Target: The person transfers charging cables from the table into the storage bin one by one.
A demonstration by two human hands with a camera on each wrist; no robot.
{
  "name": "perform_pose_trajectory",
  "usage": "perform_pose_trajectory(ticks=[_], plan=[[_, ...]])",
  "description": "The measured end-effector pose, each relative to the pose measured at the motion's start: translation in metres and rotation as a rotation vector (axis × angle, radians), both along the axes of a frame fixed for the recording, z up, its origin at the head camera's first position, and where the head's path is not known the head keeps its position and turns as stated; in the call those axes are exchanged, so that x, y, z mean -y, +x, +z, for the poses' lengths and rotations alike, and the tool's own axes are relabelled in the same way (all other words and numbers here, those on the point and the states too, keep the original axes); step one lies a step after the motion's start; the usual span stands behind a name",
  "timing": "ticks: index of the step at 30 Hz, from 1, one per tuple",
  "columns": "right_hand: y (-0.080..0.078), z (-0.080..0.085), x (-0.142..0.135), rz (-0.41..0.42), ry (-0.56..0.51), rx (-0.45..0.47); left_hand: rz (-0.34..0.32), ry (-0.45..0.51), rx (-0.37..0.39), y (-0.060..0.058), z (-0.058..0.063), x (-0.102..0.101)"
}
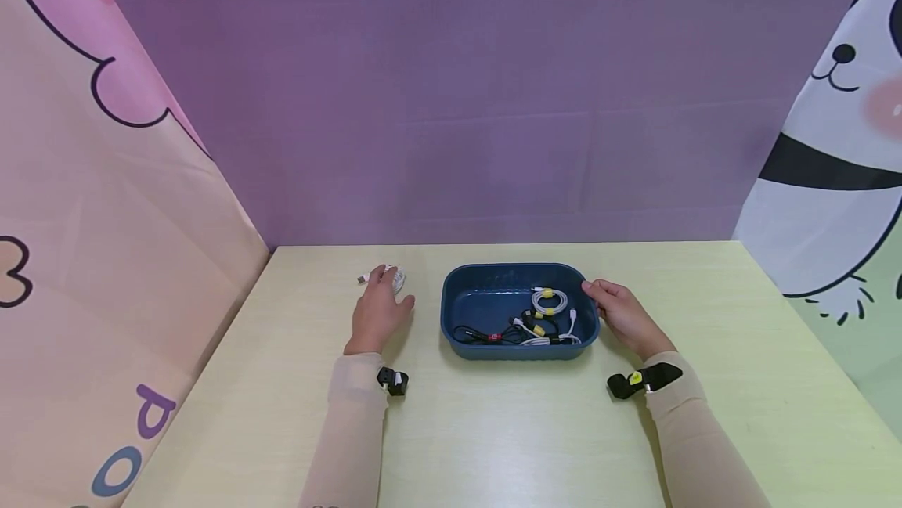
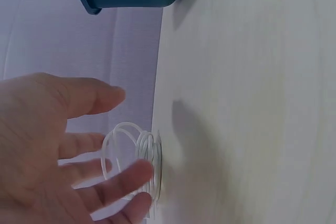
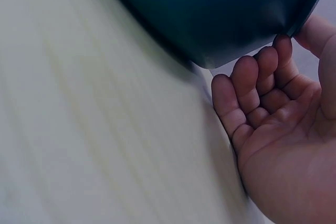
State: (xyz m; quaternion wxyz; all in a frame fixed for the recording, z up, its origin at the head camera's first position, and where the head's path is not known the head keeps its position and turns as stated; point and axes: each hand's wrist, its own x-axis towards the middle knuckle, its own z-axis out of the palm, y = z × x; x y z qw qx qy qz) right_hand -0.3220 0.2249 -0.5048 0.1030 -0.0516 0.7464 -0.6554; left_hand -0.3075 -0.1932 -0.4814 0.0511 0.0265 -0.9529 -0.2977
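At the table's left, a coiled white charging cable (image 1: 399,281) lies partly under my left hand (image 1: 377,314), its USB plug poking out to the left. In the left wrist view, the thumb stands apart from the loosely bent fingers (image 2: 118,184), which overlap the loops of the coil (image 2: 149,156). My right hand (image 1: 623,316) grips the right end of a dark blue plastic bin (image 1: 517,352), thumb at the rim and fingers curled against the outer wall. Inside the bin are a white cable coil (image 1: 550,303) with a yellow tie and a black cable bundle (image 1: 486,336) with a red tie.
More black and white cables (image 1: 553,329) lie in the bin's front right part. The pale wooden table (image 1: 507,430) ends at a purple cloth backdrop (image 1: 479,117). Printed cloths hang at the left and right. Each wrist wears a small black camera.
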Motion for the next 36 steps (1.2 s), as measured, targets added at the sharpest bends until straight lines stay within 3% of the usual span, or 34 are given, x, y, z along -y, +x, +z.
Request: perform_pose_trajectory(ticks=[4,16,36], plan=[[0.0008,0.0007,0.0006,-0.004,0.005,0.003,-0.018,-0.012,0.061,0.0019,-0.0010,0.0005],[0.0003,0.0001,-0.0002,-0.005,0.008,0.004,-0.008,-0.055,0.134,0.0038,-0.0038,0.0057],[-0.0023,-0.0028,-0.0014,-0.004,0.017,0.006,-0.041,-0.059,0.141,0.0054,-0.0047,0.0098]])
